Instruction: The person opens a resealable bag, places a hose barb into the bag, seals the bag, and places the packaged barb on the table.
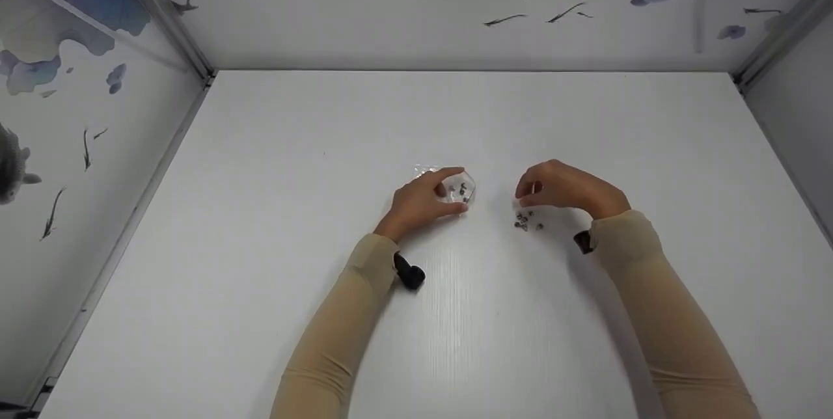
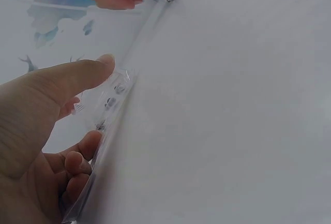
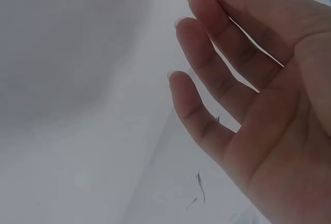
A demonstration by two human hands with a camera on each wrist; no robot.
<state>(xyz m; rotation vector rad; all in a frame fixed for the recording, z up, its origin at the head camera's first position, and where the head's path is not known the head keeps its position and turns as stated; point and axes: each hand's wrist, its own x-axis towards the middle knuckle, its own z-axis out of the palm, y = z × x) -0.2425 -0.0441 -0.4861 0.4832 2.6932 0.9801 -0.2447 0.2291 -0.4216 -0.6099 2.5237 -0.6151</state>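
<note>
Bag (image 1: 458, 180): nearer desk (image 1: 455, 341)'s far edge, some parts (image 1: 463, 189) inside
Left hand (image 1: 422, 201): bent round bag
Loose parts (image 1: 523, 218): several remain outside, rightward
Right hand (image 1: 565, 187): fingertips narrow beside them, contents unclear

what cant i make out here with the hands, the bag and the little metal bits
- Head view: the small metal pieces on the table are too small to identify.
- Head view: the left hand hides part of the clear plastic bag.
- Left wrist view: blur obscures the pieces inside the bag.
- Right wrist view: the top edge cuts off the right hand's thumb.
</note>
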